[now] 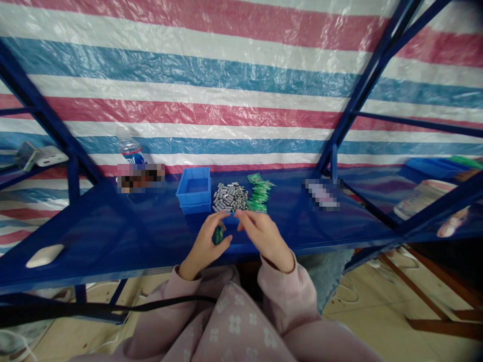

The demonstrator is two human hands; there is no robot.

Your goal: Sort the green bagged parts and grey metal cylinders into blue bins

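Observation:
My left hand [207, 243] is curled over the front of the blue shelf [113, 236] and grips a small green piece [218, 235] between thumb and fingers. My right hand [264, 235] sits beside it, fingers bent toward the left hand, fingertips near a pile of small grey metal parts [230, 197]; whether it holds anything is hidden. A heap of green packets [259, 193] lies just right of the grey pile. A small blue plastic bin [194, 190] stands left of the pile.
A water bottle [130, 148] stands at the back left. A white oval object [45, 255] lies near the shelf's left front edge. Blue frame posts [358, 95] rise on both sides. A white container [418, 198] lies on the right shelf. A black cable [113, 306] crosses my lap.

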